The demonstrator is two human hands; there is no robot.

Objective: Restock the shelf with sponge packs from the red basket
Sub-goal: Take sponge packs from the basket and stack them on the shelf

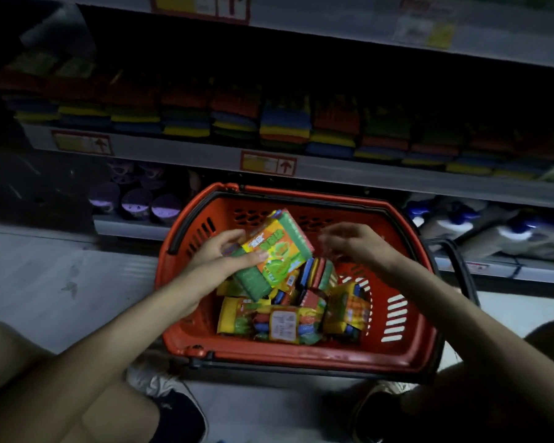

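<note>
On the lowest shelf at the far left stand purple-topped items (pixel 135 203), dim and hard to make out. My left hand (pixel 224 254) reaches over the left rim of the red basket (pixel 406 356), which sits on the floor (pixel 61 282) against the shelving. This hand grips a sponge pack (pixel 269 254) by its left end, thumb on the printed face and fingers curled behind it. The pack is tilted and lifted above the others, over the basket's far left part. Below it more sponge packs (pixel 285 324) lie jumbled across the basket's bottom, from the middle towards the near edge. My right hand (pixel 349 244) hovers over the far right part of the basket. Its fingers are loosely bent and apart, with nothing in them, though they are blurred. Above the basket, the shelf (pixel 173 155) holds a row of stacked sponges (pixel 285 126) along its front edge. On the low shelf at the far right lie white bottles (pixel 493 231).
</note>
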